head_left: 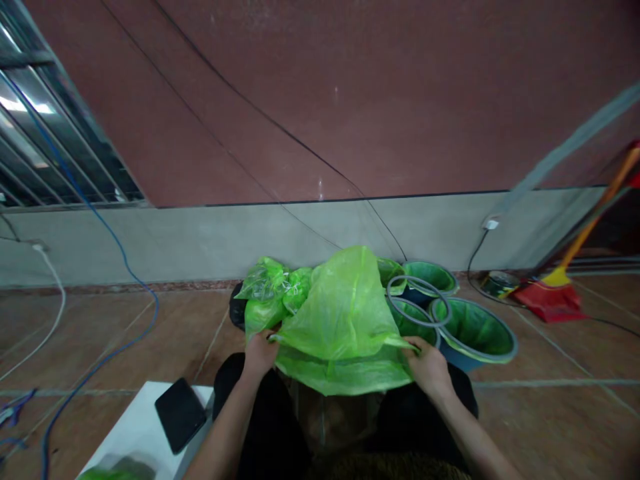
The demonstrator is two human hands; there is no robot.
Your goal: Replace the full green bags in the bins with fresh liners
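Observation:
A thin green plastic bag (345, 320) is spread out in front of me, above my knees. My left hand (259, 352) pinches its left edge and my right hand (427, 365) grips its right edge, both closed on the plastic. Just behind the left hand lies a bundle of crumpled green bags (270, 288) on a black object (238, 305). To the right stand small blue bins lined with green bags (473, 330), with a loose grey ring (419, 301) resting on them.
A black phone (180, 413) lies on a white surface (135, 433) at lower left. Blue and white cables (100, 360) run over the tiled floor at left. A red dustpan and yellow-handled broom (550, 293) lean at the right wall.

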